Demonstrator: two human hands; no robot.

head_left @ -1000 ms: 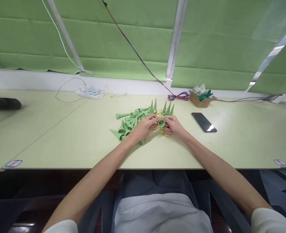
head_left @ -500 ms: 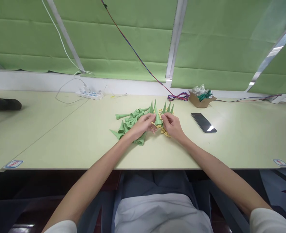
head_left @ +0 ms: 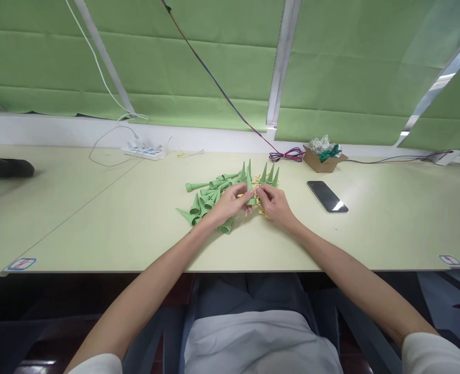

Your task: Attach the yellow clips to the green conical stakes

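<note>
My left hand (head_left: 228,202) is closed around a pale green hollow cone (head_left: 249,181), held upright with its tip pointing away. Close beside it, the fingers of my right hand (head_left: 276,204) are pinched together near the cone's lower part; whatever lies between them is too small to make out. A heap of similar green cones (head_left: 196,204) lies to the left, partly hidden by my left hand. Several more cones (head_left: 271,174) stand upright just beyond my hands. Small yellow pieces (head_left: 261,212) are scattered under and around my right hand.
A black phone (head_left: 327,196) lies to the right on the pale table (head_left: 136,228). Behind it sits a small cardboard box (head_left: 323,164) with plastic and green material inside. Bundled red and blue wire (head_left: 288,155) and a white power strip (head_left: 144,151) lie along the back.
My left thumb has moved across the front of the held cone. My right fingertips have shifted slightly left and closer to it. The heap looks the same.
</note>
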